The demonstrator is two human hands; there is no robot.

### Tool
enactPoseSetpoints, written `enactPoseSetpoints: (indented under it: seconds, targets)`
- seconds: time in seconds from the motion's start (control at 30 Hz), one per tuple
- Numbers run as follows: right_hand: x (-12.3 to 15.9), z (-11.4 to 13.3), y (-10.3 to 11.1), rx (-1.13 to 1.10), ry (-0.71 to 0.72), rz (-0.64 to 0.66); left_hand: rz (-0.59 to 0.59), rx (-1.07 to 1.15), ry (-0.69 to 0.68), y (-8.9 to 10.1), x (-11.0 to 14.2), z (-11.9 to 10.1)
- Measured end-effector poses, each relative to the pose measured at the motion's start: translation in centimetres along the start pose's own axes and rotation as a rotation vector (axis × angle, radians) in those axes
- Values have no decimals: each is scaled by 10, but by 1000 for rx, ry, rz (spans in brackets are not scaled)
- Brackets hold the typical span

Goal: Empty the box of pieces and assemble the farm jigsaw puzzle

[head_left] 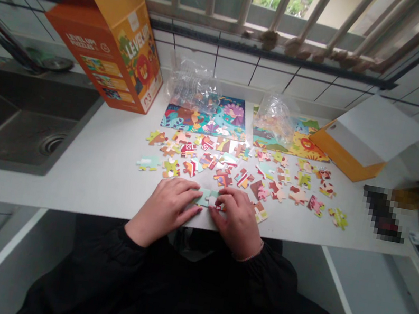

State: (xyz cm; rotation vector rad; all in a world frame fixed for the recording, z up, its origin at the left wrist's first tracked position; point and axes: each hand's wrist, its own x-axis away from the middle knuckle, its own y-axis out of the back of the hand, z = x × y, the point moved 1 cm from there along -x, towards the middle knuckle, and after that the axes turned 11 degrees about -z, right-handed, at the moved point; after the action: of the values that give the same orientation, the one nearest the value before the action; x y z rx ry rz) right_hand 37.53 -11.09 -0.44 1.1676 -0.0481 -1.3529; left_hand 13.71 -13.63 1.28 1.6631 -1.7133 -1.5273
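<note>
Near the counter's front edge, two pale green jigsaw pieces lie side by side between my hands. My left hand [172,201] pinches the left puzzle piece [201,197] at its outer side. The thumb and fingers of my right hand [238,219] close on the right puzzle piece [212,199], covering part of it. The pieces meet at a tab; whether they are fully locked I cannot tell. Just beyond my right hand lies a brown and green piece [261,213]. Several loose puzzle pieces [223,177] spread in rows behind both hands.
Two finished-looking picture puzzles, a blue one [231,123] and a yellow-green one [311,144], lie behind, under plastic bags [192,87]. An orange puzzle box [128,68] stands left, beside a dark sink [17,130]. An open yellow box [349,148] sits right, near a pixelated object [383,214].
</note>
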Motion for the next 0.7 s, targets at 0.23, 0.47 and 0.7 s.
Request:
enactPoseSetpoints:
  seconds: [0.23, 0.47, 0.7]
  targets:
    - [-4, 4, 2, 47, 23, 87, -1, -4, 13, -3, 1, 1]
    - [-3, 3, 1, 66, 33, 94, 11, -27, 3, -3, 2, 1]
    - [-2, 5, 3, 61, 41, 66, 59, -69, -41, 1, 0, -3]
